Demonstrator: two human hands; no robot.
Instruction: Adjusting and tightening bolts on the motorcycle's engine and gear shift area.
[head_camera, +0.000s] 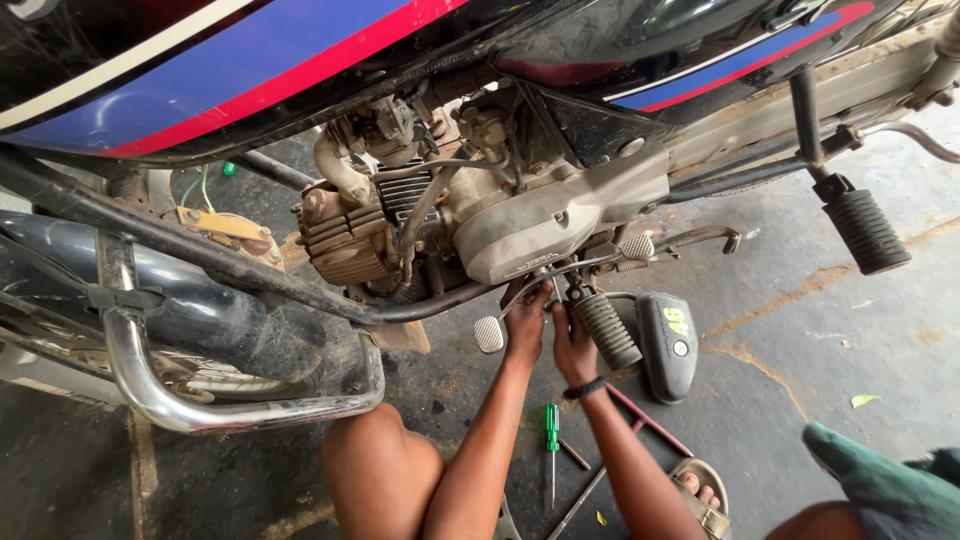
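Both forearms are stretched forward and upward from the bent knees, running close together and nearly parallel. The left hand (524, 325) is raised with its fingers curled and reaching upward, its back turned toward the camera. The right hand (573, 345) is held just beside it, slightly lower, fingers likewise bent upward, and a dark band is worn at its wrist.

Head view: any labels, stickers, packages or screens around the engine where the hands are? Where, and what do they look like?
Round yellow sticker: on the black side panel lying on the floor, right of the hands; rounded patch with dark marks.
Small pale round sticker: just below it.
No packages or screens.
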